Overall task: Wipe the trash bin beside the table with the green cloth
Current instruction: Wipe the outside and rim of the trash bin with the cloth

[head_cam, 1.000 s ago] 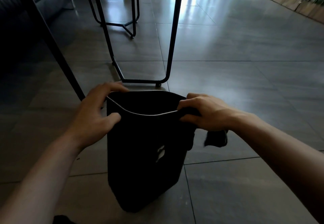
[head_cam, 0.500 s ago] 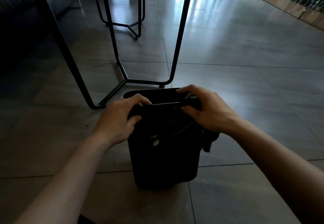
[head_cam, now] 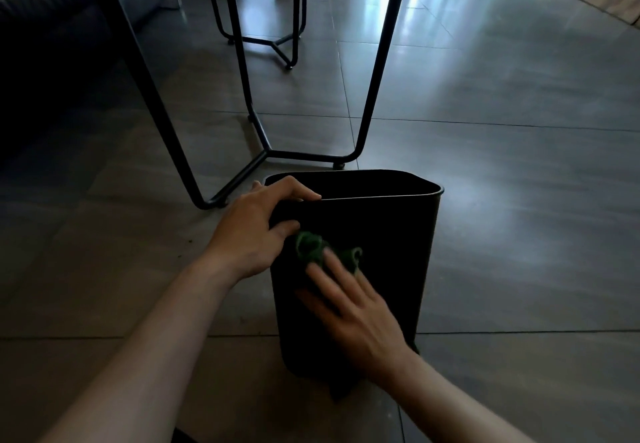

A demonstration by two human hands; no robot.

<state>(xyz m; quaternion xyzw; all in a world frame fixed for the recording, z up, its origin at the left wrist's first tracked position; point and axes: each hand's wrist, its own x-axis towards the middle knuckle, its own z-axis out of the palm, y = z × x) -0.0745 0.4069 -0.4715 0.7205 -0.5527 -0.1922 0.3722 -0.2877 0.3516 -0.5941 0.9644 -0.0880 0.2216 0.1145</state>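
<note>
A black trash bin (head_cam: 388,234) stands upright on the grey tiled floor (head_cam: 519,234), just beside the black metal table legs (head_cam: 263,155); the left hand (head_cam: 254,231) grips its near-left rim corner; the right hand (head_cam: 353,307), fingers spread flat, presses the green cloth (head_cam: 311,248) against the near wall; open floor lies to the right.

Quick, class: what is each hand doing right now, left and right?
Left hand: closed on the rim of the trash bin.
Right hand: fingers flat and open, pressing the green cloth against the bin's near wall.
</note>
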